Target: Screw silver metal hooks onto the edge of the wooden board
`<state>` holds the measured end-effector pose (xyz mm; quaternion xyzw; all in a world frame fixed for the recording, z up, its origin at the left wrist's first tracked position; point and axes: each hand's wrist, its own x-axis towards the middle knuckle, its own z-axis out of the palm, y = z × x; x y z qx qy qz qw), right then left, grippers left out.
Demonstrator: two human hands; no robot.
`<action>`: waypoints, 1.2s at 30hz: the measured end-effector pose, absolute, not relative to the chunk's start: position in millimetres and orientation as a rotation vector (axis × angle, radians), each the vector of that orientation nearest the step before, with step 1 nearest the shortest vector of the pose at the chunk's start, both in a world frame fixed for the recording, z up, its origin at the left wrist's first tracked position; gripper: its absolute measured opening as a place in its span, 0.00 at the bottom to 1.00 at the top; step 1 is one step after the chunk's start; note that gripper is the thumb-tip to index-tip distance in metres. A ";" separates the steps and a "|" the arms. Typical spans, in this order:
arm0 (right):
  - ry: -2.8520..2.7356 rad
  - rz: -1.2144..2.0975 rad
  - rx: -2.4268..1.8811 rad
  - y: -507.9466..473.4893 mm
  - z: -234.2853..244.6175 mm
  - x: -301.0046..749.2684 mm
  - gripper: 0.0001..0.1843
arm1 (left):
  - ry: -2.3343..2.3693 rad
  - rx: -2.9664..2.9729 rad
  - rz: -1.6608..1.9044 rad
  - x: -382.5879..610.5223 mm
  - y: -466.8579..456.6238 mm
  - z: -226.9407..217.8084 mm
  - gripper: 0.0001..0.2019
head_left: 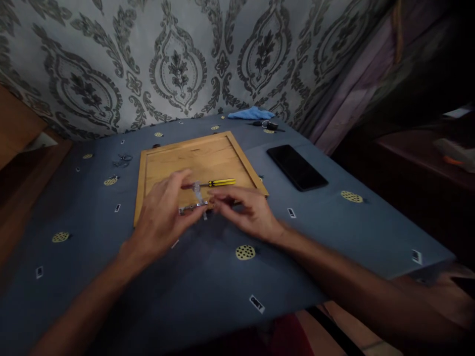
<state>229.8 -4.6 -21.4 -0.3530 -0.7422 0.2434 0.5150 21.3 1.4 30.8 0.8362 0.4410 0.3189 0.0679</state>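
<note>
My left hand [159, 210] is closed on a small silver metal strip [191, 206], gripped between thumb and fingers. A clear plastic piece [198, 192] stands up against the strip, just past the thumb tip. To the right of it, my right hand [250, 212] has its thumb and fingers drawn together in a pinch close to the strip's end; whatever is between them is too small to make out. Both hands are over the near edge of a rimmed wooden board [141, 190]. Behind them, a screwdriver with a yellow and black handle [221, 182] lies on this board.
A black phone [297, 167] lies right of the board. At the back are a blue cloth [252, 113] and some dark tools [269, 125]. Small scissors-like metal items [122, 160] lie to the left. Patterned fabric [178, 69] rises behind the blue-covered table [208, 287].
</note>
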 end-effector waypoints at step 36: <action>-2.060 0.356 -1.001 6.8 -37.8 248.8 0.17 | 1.282 2.507 0.449 46.5 9.5 6.0 0.29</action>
